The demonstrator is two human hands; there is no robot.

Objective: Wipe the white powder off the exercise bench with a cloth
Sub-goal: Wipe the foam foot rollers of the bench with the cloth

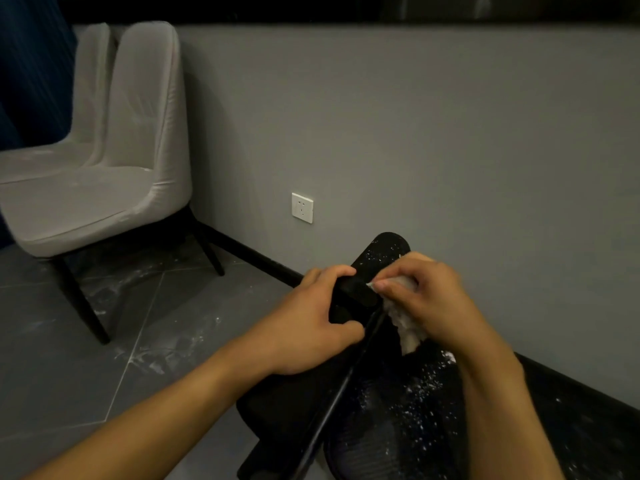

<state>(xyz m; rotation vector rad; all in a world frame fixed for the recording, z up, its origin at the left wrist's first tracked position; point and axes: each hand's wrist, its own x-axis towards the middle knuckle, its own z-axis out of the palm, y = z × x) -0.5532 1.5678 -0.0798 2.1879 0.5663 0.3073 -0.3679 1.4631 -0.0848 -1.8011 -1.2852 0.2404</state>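
Cloth (406, 328), whitish and crumpled, sits in the grip of the right hand (427, 299), whose fingers curl around it and press it on the black exercise bench (382, 252) at the lower centre of the frame. Just beside it, the left hand (311, 317) closes its grip over the bench's narrow part. White powder (427, 386) speckles the bench lower down. A grey chair (104, 195) stands at upper left.
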